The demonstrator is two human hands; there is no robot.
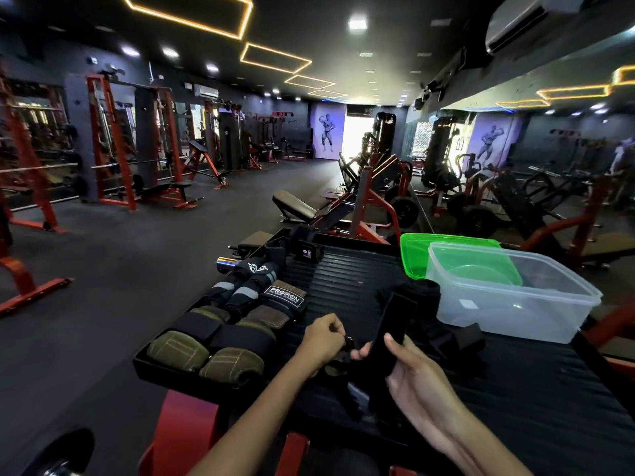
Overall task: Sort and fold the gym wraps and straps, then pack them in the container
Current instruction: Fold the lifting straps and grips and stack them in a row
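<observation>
The right hand (417, 367) is curled round a black strap (395, 324), thumb on its near face and fingers behind, so the strap rises stiffly from the grip toward twelve o'clock. At nine o'clock of that grip, just beside it, the left hand (324, 338) pinches the strap's lower end between thumb and bent fingers; what exactly sits in the pinch is too dark to tell. Both hands work over a black ribbed platform (347, 269). Behind the strap's top, at twelve o'clock, stands a rolled black wrap (426, 293), and at three o'clock of the hands more black straps (457, 338) lie in a loose heap on the platform. Beyond these, toward one o'clock, sits the clear plastic container (536, 310), with a green lid (417, 255) tilted behind it, partly seen through its wall. Toward ten o'clock from the hands a row of gear lies along the platform's edge: olive padded grips (206, 359) nearest, then a brown wrap labelled PROIRON (287, 297), then black wraps with grey bands (240, 290). Red gym machines (113, 142) fill the dim hall beyond.
</observation>
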